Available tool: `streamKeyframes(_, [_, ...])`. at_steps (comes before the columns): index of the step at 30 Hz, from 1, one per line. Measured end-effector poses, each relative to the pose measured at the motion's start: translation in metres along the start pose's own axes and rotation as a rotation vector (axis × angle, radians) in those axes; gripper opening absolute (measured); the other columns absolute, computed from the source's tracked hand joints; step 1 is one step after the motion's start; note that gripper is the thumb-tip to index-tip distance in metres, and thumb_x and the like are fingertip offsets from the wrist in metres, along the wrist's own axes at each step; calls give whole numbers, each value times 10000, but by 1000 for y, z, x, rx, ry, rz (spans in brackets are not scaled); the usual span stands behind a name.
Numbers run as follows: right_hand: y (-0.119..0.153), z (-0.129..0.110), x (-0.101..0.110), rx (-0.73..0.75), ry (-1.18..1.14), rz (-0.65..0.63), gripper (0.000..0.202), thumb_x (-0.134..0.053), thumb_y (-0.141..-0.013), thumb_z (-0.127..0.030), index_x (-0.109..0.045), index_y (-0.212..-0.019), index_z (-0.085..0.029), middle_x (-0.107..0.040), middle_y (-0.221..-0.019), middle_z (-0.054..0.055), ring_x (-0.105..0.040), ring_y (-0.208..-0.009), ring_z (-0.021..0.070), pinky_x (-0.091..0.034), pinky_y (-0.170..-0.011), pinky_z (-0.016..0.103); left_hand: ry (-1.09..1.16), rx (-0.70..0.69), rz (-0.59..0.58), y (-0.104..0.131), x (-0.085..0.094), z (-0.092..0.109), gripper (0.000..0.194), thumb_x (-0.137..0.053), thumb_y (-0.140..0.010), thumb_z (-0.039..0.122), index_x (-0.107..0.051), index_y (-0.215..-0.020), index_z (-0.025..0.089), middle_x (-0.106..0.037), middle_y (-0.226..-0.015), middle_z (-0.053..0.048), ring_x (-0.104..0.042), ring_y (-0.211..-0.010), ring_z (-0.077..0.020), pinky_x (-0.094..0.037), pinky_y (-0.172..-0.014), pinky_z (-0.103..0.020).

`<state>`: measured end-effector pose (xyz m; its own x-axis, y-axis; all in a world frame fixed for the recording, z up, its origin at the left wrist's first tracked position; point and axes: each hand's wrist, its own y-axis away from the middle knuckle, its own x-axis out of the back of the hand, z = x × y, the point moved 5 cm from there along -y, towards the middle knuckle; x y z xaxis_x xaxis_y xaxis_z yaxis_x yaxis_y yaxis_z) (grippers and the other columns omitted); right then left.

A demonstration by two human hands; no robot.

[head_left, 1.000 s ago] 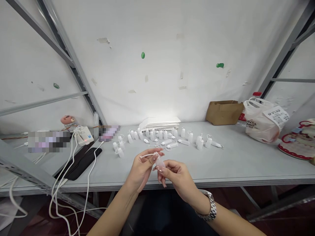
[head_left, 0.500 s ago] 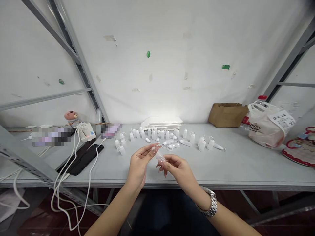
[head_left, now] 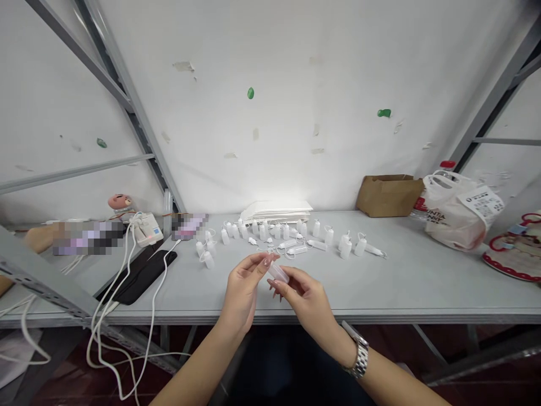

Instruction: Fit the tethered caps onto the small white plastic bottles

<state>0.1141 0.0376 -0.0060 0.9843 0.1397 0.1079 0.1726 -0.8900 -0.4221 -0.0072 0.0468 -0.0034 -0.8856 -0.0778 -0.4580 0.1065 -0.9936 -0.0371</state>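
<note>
A small translucent plastic squeeze bottle (head_left: 279, 273) is held at a tilt above the front of the grey shelf. The fingers of my left hand (head_left: 245, 285) pinch its upper end, where they hide the tip. Around its lower end are the thumb and fingers of my right hand (head_left: 307, 293), which has a metal-banded watch (head_left: 359, 358) at the wrist. Just behind my hands lie several similar bottles on their sides, among them one long clear bottle (head_left: 297, 250). More small white bottles (head_left: 345, 248) with looped cap straps stand in a loose row.
Stacked white sheets (head_left: 276, 212) lie against the wall. At right are a brown box (head_left: 389, 196) and a white plastic bag (head_left: 454, 217). Cables, a power strip (head_left: 147, 228) and a black phone (head_left: 146, 276) occupy the left, where another person's hand (head_left: 42, 237) seems to reach in.
The bottle and both hands have shifted slightly right, and the bottle lies a little flatter. What looks like another person's hand has appeared at far left. The view has shifted slightly.
</note>
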Motion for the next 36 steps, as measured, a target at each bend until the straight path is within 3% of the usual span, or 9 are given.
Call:
streamKeyframes(5, [13, -15, 1, 530, 501, 113, 244, -492, -862, -134, -543, -1100, -149, -589, -752, 60, -512, -673, 167, -462, -622, 305, 93, 89, -48, 3, -6, 1, 129, -732, -654, 268, -709, -718, 159, -711, -824, -52, -613, -859, -173, -423, -838, -306])
streamKeyframes(9, [15, -14, 0, 608, 601, 131, 254, -466, -873, -119, -502, -1124, -138, -574, -752, 69, -482, -660, 171, -446, -594, 301, 53, 90, -109, 1, -9, -1, 169, -717, -671, 302, -727, -742, 149, -716, -876, -75, -591, -980, -208, -384, -922, -318])
streamKeyframes(16, [9, -13, 4, 332, 284, 79, 163, -468, -886, -179, -576, -1008, -185, -527, -680, 6, -474, -615, 132, -420, -588, 260, 32, 119, -203, 0, -11, -6, 169, -681, -711, 311, -730, -769, 159, -709, -959, -98, -539, -1084, -248, -372, -930, -349])
streamKeyframes(19, [4, -9, 3, 93, 28, -3, 148, -491, -877, -260, -607, -828, -182, -489, -628, -14, -461, -577, 112, -402, -563, 243, 29, 145, -195, 1, -10, -8, 164, -690, -699, 317, -729, -752, 167, -701, -1004, -96, -548, -1067, -257, -386, -904, -357])
streamKeyframes(22, [0, -3, -2, -150, -287, -118, 269, -535, -847, -338, -570, -654, -153, -464, -580, -20, -434, -518, 90, -367, -518, 235, 25, 148, -199, 0, -10, -7, 154, -700, -688, 313, -731, -747, 174, -703, -1008, -91, -536, -1091, -249, -373, -920, -342])
streamKeyframes(27, [-4, 1, -9, -382, -726, -287, 321, -565, -825, -376, -573, -621, -129, -472, -545, -22, -369, -458, 59, -300, -477, 229, -36, 159, -203, -2, -7, 1, 208, -673, -711, 352, -734, -756, 158, -719, -943, -96, -558, -1059, -237, -346, -956, -338])
streamKeyframes(32, [-6, 6, -11, -413, -682, -321, 307, -570, -815, -394, -609, -669, -127, -563, -622, 15, -456, -492, 72, -362, -509, 235, -110, 98, -176, -6, -2, 7, 234, -670, -706, 376, -728, -780, 162, -720, -916, -88, -586, -985, -238, -390, -896, -350])
streamKeyframes(34, [-6, 9, -9, -354, -533, -242, 264, -584, -802, -394, -641, -780, -137, -595, -675, 27, -497, -529, 92, -414, -541, 251, -136, 44, -101, -6, 1, 7, 185, -701, -678, 339, -727, -753, 172, -724, -894, -76, -594, -953, -232, -396, -883, -351])
streamKeyframes(36, [-5, 9, -4, -204, -296, -109, 244, -615, -785, -355, -644, -922, -155, -609, -700, 26, -532, -578, 120, -455, -580, 274, -134, 6, -39, -4, 2, 6, 165, -707, -674, 323, -726, -751, 178, -726, -887, -67, -593, -953, -222, -391, -894, -344])
